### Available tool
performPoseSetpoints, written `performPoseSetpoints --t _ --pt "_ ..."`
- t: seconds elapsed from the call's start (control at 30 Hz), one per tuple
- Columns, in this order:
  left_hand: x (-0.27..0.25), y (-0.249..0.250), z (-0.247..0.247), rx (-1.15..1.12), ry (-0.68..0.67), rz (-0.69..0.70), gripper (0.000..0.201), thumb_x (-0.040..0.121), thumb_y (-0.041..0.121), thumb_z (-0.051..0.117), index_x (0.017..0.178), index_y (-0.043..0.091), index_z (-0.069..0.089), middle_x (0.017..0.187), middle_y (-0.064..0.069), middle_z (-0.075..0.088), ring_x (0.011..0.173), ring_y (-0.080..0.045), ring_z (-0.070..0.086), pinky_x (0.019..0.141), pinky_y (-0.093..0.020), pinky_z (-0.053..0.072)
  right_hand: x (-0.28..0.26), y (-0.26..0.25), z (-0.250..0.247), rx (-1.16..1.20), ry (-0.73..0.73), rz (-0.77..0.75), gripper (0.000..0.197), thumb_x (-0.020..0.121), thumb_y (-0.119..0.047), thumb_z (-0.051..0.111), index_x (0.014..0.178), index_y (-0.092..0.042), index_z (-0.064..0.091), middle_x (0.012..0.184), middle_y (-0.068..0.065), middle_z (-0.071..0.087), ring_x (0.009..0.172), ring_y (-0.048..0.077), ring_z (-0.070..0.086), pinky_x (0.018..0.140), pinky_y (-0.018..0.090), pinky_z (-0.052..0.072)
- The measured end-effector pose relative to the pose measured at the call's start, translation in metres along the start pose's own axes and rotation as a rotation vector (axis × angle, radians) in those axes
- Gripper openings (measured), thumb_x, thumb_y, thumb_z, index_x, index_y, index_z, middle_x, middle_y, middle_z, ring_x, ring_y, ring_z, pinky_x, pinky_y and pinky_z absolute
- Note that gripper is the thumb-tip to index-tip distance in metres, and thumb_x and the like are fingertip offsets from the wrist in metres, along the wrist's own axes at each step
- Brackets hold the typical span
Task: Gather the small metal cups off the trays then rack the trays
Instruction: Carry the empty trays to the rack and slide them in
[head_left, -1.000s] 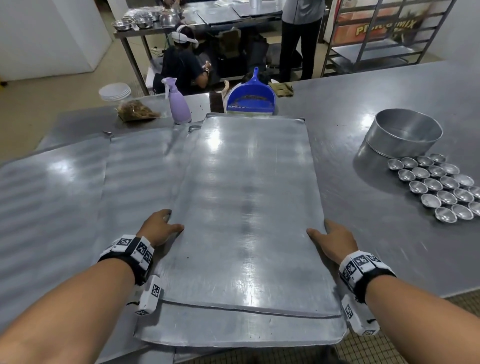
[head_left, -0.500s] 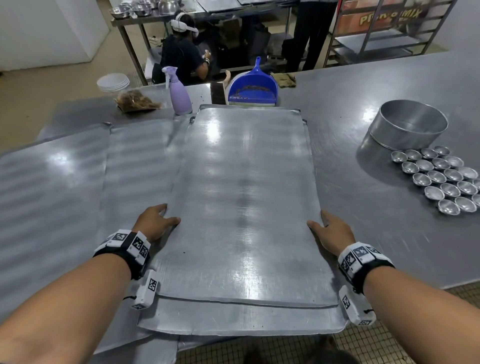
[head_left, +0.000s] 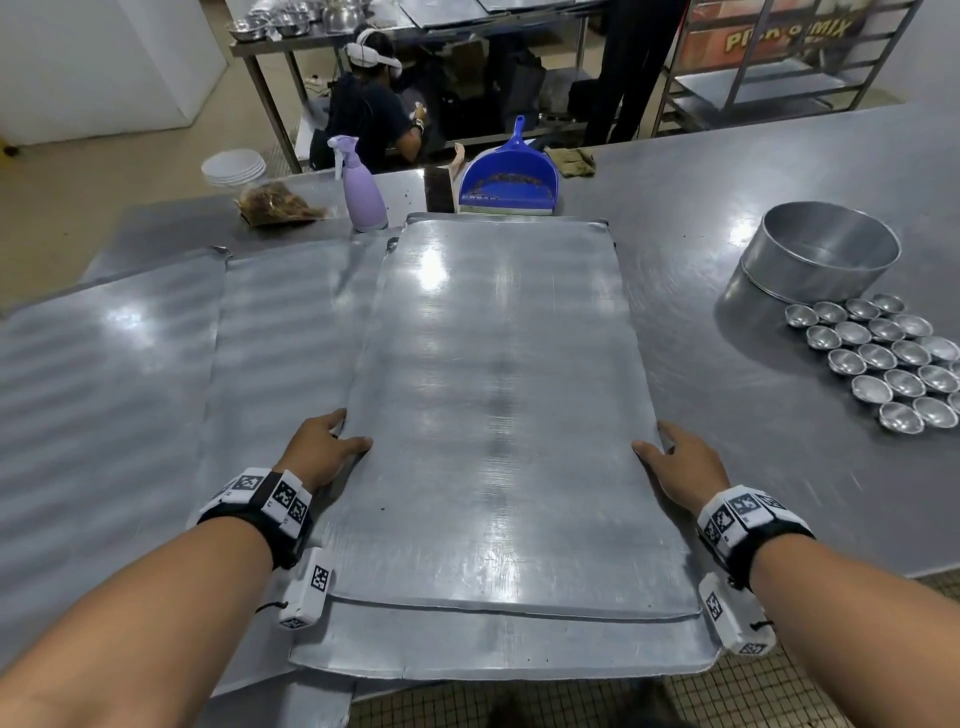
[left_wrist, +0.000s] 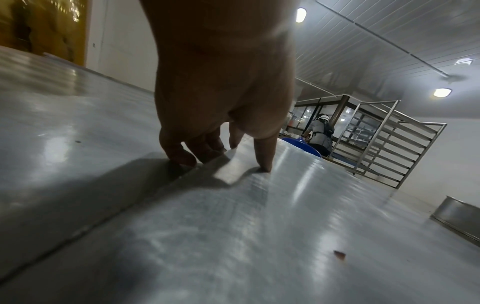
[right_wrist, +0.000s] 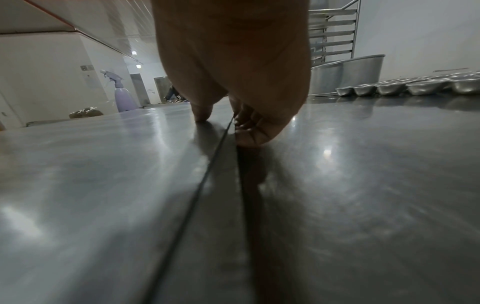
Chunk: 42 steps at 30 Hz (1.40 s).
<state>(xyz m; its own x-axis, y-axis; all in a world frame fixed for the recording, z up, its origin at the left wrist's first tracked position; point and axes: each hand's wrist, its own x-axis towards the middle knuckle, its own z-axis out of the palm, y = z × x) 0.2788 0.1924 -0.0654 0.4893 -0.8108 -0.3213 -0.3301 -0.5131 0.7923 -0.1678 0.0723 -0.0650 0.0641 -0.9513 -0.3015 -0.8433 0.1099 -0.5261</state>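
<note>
A large flat metal tray lies on top of a second tray, whose front strip juts past the table edge. My left hand grips the top tray's left edge: thumb on top, fingers curled down at the rim. My right hand grips the right edge the same way, thumb on the tray and fingers curled beside the rim. Several small metal cups sit bunched on the table at the right, off the trays.
Two more trays lie flat to the left. A round metal pan stands behind the cups. A lilac spray bottle and blue dustpan sit past the far edge. A metal rack stands beyond the table.
Both hands stay at the same spots on the top tray's side edges. The view has dipped and shifted a little; the tray has barely moved.
</note>
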Motion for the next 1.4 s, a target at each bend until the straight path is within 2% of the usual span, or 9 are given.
performPoseSetpoints --t 0.13,0.33,0.57,0.77,0.9,0.97,1.03,1.17,1.4 --pt "-0.011 0.008 0.014 0.025 -0.042 0.038 0.051 0.086 0.009 0.075 0.134 0.005 0.057 0.118 -0.002 0.066 0.103 -0.020 0.063 0.101 -0.034 0.047 0.001 0.015 -0.017 0.021 0.030 -0.035 0.041 0.094 -0.039 0.063 0.128 -0.015 0.062 0.128 0.010 0.066 0.114 0.033 0.061 0.092 0.035 0.046" --pt "-0.036 0.018 0.040 0.038 -0.078 0.040 0.033 0.084 0.011 0.078 0.114 0.020 0.066 0.100 0.004 0.073 0.092 -0.017 0.070 0.096 -0.037 0.053 0.005 0.045 -0.039 -0.014 -0.016 -0.010 0.060 0.096 -0.041 0.061 0.145 -0.010 0.047 0.147 0.012 0.051 0.132 0.033 0.051 0.109 0.038 0.039" --pt "-0.067 0.027 0.085 0.120 -0.001 -0.043 0.074 0.079 0.021 0.084 0.143 0.004 0.049 0.135 -0.006 0.060 0.122 -0.026 0.060 0.110 -0.045 0.044 0.007 0.082 -0.066 -0.016 -0.057 -0.016 0.055 0.098 -0.035 0.059 0.145 -0.009 0.047 0.147 0.012 0.051 0.132 0.033 0.050 0.107 0.036 0.037" --pt "-0.079 0.027 0.100 0.168 0.023 -0.039 0.046 0.074 0.030 0.084 0.117 0.021 0.071 0.106 0.004 0.075 0.098 -0.019 0.071 0.096 -0.042 0.054 0.014 0.096 -0.075 -0.074 -0.062 -0.035 0.050 0.098 -0.037 0.057 0.139 -0.008 0.052 0.142 0.014 0.055 0.129 0.034 0.051 0.103 0.036 0.039" --pt "-0.083 0.039 0.109 0.175 0.092 -0.061 0.028 0.076 0.024 0.084 0.098 0.011 0.074 0.089 -0.003 0.075 0.079 -0.016 0.068 0.069 -0.026 0.052 0.015 0.096 -0.076 -0.056 -0.020 -0.058 0.039 0.095 -0.034 0.062 0.124 -0.007 0.063 0.126 0.015 0.065 0.115 0.034 0.060 0.088 0.034 0.043" --pt "-0.079 0.040 0.110 0.176 0.148 -0.062 0.044 0.069 0.034 0.085 0.090 -0.001 0.071 0.080 -0.012 0.071 0.069 -0.019 0.062 0.063 -0.027 0.045 0.018 0.096 -0.074 -0.005 0.001 -0.066 0.031 0.091 -0.033 0.066 0.112 -0.011 0.070 0.115 0.013 0.070 0.104 0.031 0.064 0.076 0.029 0.040" --pt "-0.074 0.035 0.111 0.159 0.164 -0.081 0.057 0.063 0.043 0.083 0.088 -0.005 0.067 0.078 -0.014 0.066 0.069 -0.025 0.060 0.066 -0.032 0.044 0.021 0.095 -0.072 0.051 -0.001 -0.042 0.032 0.089 -0.032 0.069 0.111 -0.009 0.069 0.114 0.012 0.071 0.103 0.031 0.065 0.076 0.027 0.038" --pt "-0.077 0.038 0.113 0.096 0.175 -0.103 0.036 0.073 0.031 0.086 0.090 0.008 0.066 0.092 -0.007 0.069 0.085 -0.028 0.064 0.078 -0.037 0.049 0.026 0.097 -0.066 0.136 0.002 0.029 0.039 0.087 -0.030 0.073 0.116 -0.006 0.062 0.117 0.013 0.067 0.106 0.032 0.062 0.082 0.032 0.042" --pt "-0.079 0.039 0.124 0.021 0.155 -0.112 0.072 0.082 0.024 0.081 0.139 -0.006 0.049 0.142 -0.017 0.054 0.131 -0.030 0.052 0.112 -0.041 0.040 0.030 0.108 -0.067 0.157 0.011 0.067 0.037 0.089 -0.029 0.071 0.117 -0.010 0.055 0.116 0.011 0.066 0.090 0.023 0.054 0.081 0.032 0.040"
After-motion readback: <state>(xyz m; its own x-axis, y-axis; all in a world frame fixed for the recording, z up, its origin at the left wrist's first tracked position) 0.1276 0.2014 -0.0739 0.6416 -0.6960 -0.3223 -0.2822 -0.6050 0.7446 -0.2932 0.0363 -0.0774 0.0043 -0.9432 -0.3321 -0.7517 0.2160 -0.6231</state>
